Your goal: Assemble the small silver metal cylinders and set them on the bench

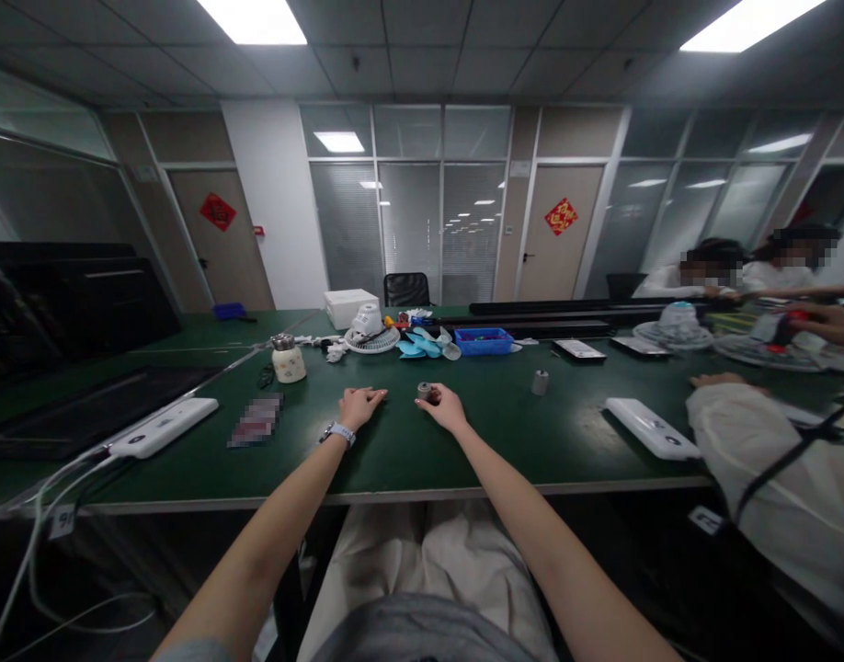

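Note:
My right hand (447,408) grips a small grey cylindrical motor (423,391) between thumb and fingers, just above or on the green table (497,450). Its lower end and far side are partly covered by the fingertips. To the left of it, my left hand (357,408) lies on the table with its fingers stretched toward the motor, holding nothing. A watch is around the left wrist. A second grey motor (540,382) stands upright on the table, to the right of my right hand.
Behind my hands lie blue fan blades (422,344), a white fan grille (372,340) and a blue tray (483,341). A jar (288,360) stands at left. White power banks (653,428) lie on both sides. A co-worker's sleeve (759,460) rests at the right.

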Motion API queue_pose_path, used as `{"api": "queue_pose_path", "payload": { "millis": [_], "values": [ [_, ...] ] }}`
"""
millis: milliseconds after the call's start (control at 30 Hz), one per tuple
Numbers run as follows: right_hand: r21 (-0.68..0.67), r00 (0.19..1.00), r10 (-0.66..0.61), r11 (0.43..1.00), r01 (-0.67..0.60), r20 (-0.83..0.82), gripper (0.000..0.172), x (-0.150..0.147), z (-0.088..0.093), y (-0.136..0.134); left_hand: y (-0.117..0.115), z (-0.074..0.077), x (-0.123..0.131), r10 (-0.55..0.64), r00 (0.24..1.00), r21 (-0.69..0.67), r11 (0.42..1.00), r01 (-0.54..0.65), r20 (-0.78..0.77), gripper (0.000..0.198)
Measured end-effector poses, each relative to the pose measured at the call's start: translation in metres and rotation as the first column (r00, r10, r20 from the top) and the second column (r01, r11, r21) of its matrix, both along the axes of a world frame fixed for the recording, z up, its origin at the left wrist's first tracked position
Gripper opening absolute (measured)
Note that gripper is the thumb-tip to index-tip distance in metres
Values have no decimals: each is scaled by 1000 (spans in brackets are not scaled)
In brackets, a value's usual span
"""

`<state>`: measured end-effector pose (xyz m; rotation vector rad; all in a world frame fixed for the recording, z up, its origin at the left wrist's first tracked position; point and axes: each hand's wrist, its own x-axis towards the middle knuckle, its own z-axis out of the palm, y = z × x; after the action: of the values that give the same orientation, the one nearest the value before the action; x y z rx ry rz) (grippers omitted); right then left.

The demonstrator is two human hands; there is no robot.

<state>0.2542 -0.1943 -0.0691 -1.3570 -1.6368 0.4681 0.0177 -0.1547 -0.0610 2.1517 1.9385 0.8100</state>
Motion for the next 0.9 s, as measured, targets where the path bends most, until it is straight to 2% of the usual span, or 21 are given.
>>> {"api": "queue_pose_path", "payload": {
  "millis": [100, 233, 433, 600, 700, 767, 900],
  "values": [
    [0, 1000, -6, 1000, 6, 18, 45, 0, 1, -1, 1, 1, -1, 66, 996, -8, 998, -65, 59, 53],
    [-5, 999, -7, 1000, 7, 42, 45, -1, 0, 1, -11, -2, 3, 128, 969, 9, 991, -133, 213, 52],
    [16, 995, -40, 999, 39, 94, 47, -2, 0, 1, -41, -2, 15, 59, 919, 95, 990, -104, 389, 51],
    [-9, 996, -45, 999, 46, 81, 42, -3, -1, 4, -39, 0, 14, 63, 885, 93, 989, -119, 462, 51],
    [-60, 997, -68, 996, 65, -46, 48, -2, -3, 11, -34, -2, 12, 39, 876, 121, 987, -110, 481, 51],
    [-126, 978, -64, 991, 39, -199, 44, 0, -3, 15, -31, -3, 12, 35, 881, 138, 984, -113, 472, 51],
    [-187, 849, 18, 973, -136, -528, 25, 13, 5, 15, -27, -5, 13, 33, 903, 161, 981, -112, 428, 49]
  ]
}}
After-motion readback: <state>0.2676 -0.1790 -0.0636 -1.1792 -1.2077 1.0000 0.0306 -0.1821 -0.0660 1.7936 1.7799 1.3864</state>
